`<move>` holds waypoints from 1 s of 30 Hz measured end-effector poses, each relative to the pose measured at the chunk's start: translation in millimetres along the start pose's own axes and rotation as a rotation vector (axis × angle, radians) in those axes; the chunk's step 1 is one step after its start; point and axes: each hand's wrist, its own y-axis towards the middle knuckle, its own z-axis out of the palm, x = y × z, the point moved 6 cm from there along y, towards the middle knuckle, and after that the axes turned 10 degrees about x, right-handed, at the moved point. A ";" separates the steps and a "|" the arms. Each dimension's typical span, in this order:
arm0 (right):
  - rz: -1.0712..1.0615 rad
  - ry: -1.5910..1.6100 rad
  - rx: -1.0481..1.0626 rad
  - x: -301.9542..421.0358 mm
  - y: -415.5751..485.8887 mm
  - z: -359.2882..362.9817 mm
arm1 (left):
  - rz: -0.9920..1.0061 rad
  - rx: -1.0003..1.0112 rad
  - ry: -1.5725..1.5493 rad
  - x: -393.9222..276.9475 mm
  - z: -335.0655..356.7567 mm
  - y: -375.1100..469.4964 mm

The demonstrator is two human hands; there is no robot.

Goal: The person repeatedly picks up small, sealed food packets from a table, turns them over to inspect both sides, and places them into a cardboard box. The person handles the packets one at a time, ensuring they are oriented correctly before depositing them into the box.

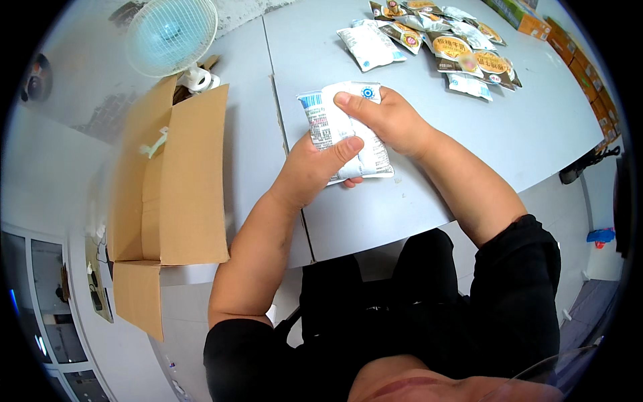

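Note:
A white plastic pouch [351, 135] with blue marks and small print is held between both my hands, above the grey table. My left hand [321, 161] grips its lower left part, thumb across the front and fingertips showing under the bottom edge. At the upper right corner my right hand [397, 120] pinches it, with the thumb on the printed face and the fingers hidden behind. Whether a second pouch lies behind this one cannot be told. Further back, a loose pile of brown-and-white pouches [452, 47] lies on the table, some with their white backs up.
An open cardboard box [193, 176] stands at the left, flaps spread. Behind it is a white fan [173, 37]. Brown cartons [590, 83] line the table's far right side, near a green-and-orange box [520, 17]. A seam crosses the grey tabletop [502, 135] on the left.

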 end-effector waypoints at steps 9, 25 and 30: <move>-0.006 0.050 -0.080 1.9 -0.1 -0.1 | -0.011 0.008 -0.084 -2.5 0.8 0.3; -0.091 -0.046 -0.072 6.1 1.9 -10.4 | -0.139 -0.019 -0.075 7.0 -6.9 -2.9; -0.016 -0.339 0.005 10.6 2.1 -7.3 | -0.168 -0.077 -0.010 8.3 -12.7 -4.3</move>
